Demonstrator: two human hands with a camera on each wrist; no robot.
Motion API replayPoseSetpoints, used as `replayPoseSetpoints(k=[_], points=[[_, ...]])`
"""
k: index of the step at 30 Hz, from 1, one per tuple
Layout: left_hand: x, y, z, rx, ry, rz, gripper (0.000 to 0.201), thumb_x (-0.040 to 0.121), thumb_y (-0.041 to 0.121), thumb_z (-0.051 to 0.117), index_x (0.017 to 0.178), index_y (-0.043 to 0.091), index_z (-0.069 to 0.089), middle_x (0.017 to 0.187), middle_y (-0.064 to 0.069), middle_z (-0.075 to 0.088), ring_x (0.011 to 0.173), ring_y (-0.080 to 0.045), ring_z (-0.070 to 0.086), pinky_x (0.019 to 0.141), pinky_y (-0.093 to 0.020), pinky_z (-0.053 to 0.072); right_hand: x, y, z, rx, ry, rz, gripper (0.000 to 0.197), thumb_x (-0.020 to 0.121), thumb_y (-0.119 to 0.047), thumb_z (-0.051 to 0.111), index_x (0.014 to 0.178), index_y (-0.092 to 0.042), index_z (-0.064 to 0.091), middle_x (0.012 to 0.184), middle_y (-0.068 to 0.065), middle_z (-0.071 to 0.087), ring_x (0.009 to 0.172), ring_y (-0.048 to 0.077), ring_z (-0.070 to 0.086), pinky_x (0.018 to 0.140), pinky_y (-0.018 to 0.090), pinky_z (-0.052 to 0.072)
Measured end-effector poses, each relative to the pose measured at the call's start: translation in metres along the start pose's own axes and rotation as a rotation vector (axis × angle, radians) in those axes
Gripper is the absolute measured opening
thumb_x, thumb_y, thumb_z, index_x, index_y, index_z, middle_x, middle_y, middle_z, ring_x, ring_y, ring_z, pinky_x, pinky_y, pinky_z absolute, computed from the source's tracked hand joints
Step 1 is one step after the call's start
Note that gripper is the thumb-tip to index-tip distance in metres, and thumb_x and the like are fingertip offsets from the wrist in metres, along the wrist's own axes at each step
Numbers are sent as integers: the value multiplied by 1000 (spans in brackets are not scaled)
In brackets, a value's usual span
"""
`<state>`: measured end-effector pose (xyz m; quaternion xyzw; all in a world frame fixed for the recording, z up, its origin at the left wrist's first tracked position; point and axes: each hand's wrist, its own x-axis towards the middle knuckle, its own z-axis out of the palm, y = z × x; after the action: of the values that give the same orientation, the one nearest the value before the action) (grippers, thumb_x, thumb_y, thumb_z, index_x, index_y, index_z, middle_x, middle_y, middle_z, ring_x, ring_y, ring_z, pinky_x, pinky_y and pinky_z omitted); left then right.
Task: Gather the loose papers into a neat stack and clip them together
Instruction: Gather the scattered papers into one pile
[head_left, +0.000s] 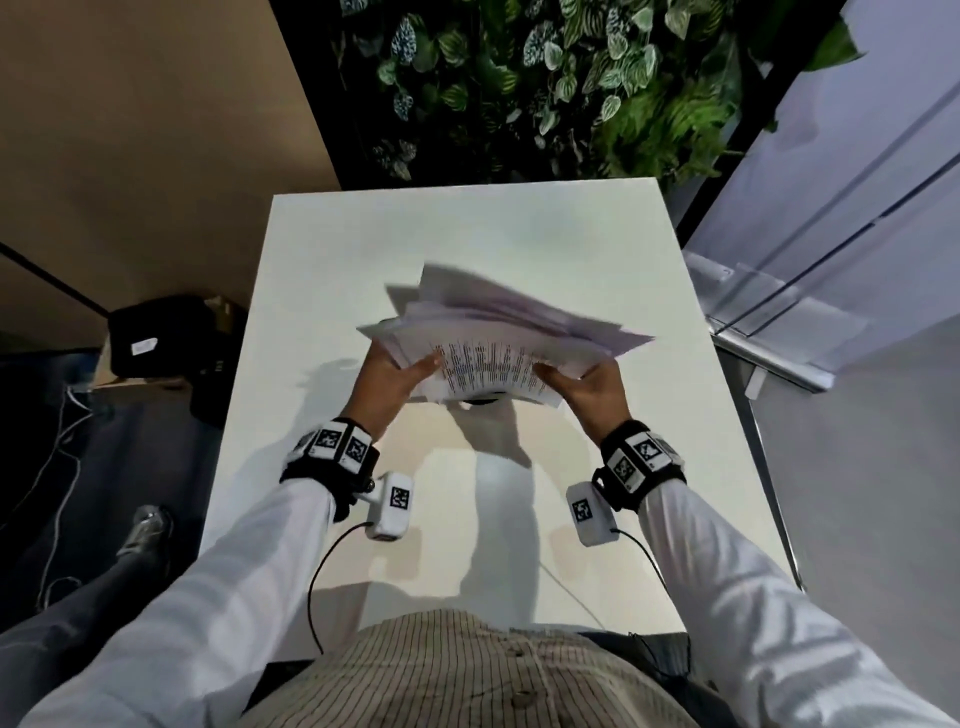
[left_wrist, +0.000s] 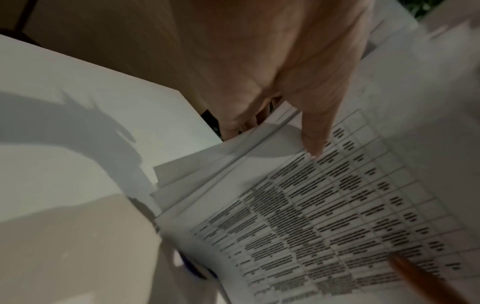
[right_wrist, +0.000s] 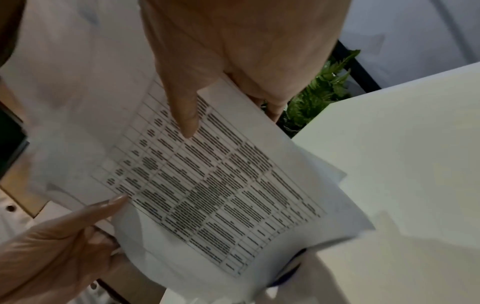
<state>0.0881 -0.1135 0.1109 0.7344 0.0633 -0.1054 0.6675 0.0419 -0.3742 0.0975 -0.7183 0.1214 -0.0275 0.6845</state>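
Note:
A loose, uneven bundle of papers (head_left: 498, 338) is held up above the white table (head_left: 597, 493), its sheets fanned and blurred. The top sheet carries a printed table of text (left_wrist: 324, 216) (right_wrist: 221, 185). My left hand (head_left: 395, 371) grips the bundle's left side, thumb (left_wrist: 315, 131) on top. My right hand (head_left: 587, 387) grips the right side, thumb (right_wrist: 185, 115) pressed on the print. A dark, bluish round thing (head_left: 480, 400) (right_wrist: 291, 269) lies on the table under the papers' near edge, mostly hidden; I cannot tell what it is.
The table's far edge meets a wall of green plants (head_left: 519, 88). A glass partition with a metal rail (head_left: 769, 332) stands to the right. A black box (head_left: 161, 332) and cables lie on the floor at left.

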Motion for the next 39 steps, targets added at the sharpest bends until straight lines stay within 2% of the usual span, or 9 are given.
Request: replayPoseSetpoints(k=[3, 6, 10, 15, 21, 25, 29, 34, 39], points=[[-4, -6, 12, 29, 6, -11, 52, 88, 6, 72, 136, 4, 53, 130, -14, 67, 121, -28, 65, 104, -42, 53, -3, -2, 6, -103, 7, -36, 19, 88, -5, 77, 105, -9, 72, 96, 1, 73, 87, 8, 68, 81, 29, 54], [-3, 3, 23, 19, 48, -7, 45, 94, 9, 65, 137, 4, 54, 130, -13, 68, 120, -28, 65, 105, -39, 50, 5, -7, 14, -134, 35, -58, 15, 88, -24, 74, 99, -35, 73, 98, 3, 76, 94, 25, 72, 87, 50, 58], [2, 18, 13, 23, 73, 40, 37, 94, 15, 66, 129, 4, 60, 118, -10, 73, 107, -24, 70, 93, -38, 55, 12, -18, 9, -79, 87, -80, 22, 90, -26, 73, 110, -15, 69, 100, 7, 77, 94, 26, 73, 88, 49, 60], [1, -2, 7, 55, -15, 42, 61, 90, 12, 71, 144, 13, 41, 139, -9, 61, 132, -24, 58, 111, -43, 45, 3, -7, 7, -83, 15, -48, 29, 83, -20, 79, 110, -29, 71, 111, 7, 75, 108, 28, 71, 98, 53, 56], [0, 10, 27, 188, 76, 71, 31, 102, 14, 50, 132, 6, 54, 121, -6, 67, 116, -27, 63, 101, -38, 50, 11, -10, 17, -137, 116, -43, 21, 88, -28, 72, 102, -12, 71, 94, 14, 75, 87, 31, 71, 83, 58, 57], [-4, 14, 16, 146, 32, 129, 43, 102, 18, 53, 144, 14, 42, 129, 4, 63, 113, -5, 62, 98, -17, 49, 7, -16, 11, -1, 86, -44, 24, 89, -10, 75, 111, -1, 68, 98, 14, 74, 87, 20, 69, 82, 43, 59], [-11, -5, 11, 175, 18, 106, 48, 100, 11, 56, 142, 19, 35, 134, 3, 57, 114, 2, 59, 110, -36, 44, -4, -6, 8, -19, 41, -55, 31, 87, -10, 79, 115, -10, 66, 107, 7, 75, 98, 17, 73, 86, 29, 59], [-8, 14, 26, 179, 109, 148, 42, 103, 15, 49, 144, 9, 45, 131, -7, 64, 121, -22, 61, 102, -32, 48, 9, -16, 26, -79, 122, -130, 36, 90, -16, 70, 124, -7, 63, 111, 9, 73, 102, 23, 70, 87, 37, 57], [-10, 21, 21, 44, 126, 179, 51, 100, 14, 56, 148, 13, 38, 135, -2, 62, 112, 5, 64, 96, -15, 50, 8, -20, 23, -12, 145, -206, 36, 91, -12, 69, 126, -10, 59, 118, 13, 70, 111, 31, 68, 94, 42, 57]])
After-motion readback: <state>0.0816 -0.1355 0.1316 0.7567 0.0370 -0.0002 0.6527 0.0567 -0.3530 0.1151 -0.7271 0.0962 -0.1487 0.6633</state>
